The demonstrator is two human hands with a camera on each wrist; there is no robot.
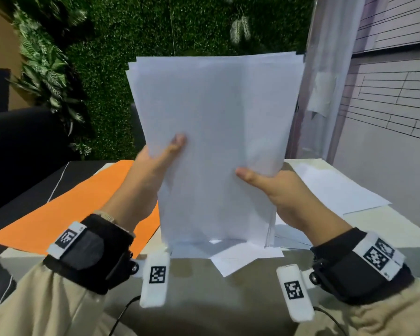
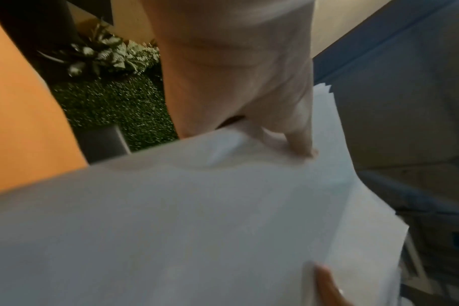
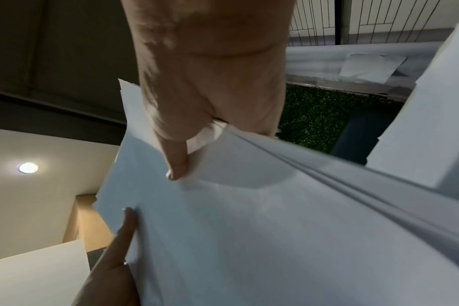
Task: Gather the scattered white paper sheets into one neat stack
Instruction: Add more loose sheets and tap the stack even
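A sheaf of white paper sheets [image 1: 214, 132] stands upright on its lower edge over the table, its top edges uneven. My left hand [image 1: 155, 163] grips its left side, thumb on the front face. On the right side my right hand [image 1: 274, 187] grips it the same way, thumb in front and fingers hidden behind. The left wrist view shows the thumb pressed on the sheaf [image 2: 197, 217]. In the right wrist view the thumb pinches the sheaf [image 3: 249, 227] and its layered edges fan out. More loose white sheets [image 1: 230, 258] lie flat under the sheaf.
An orange sheet [image 1: 83, 200] lies on the table to the left. Other white sheets [image 1: 335, 190] lie at the right. The pale table [image 1: 204, 282] runs toward me. A green hedge wall [image 1: 121, 44] stands behind, with dark chairs [image 1: 22, 141] at the left.
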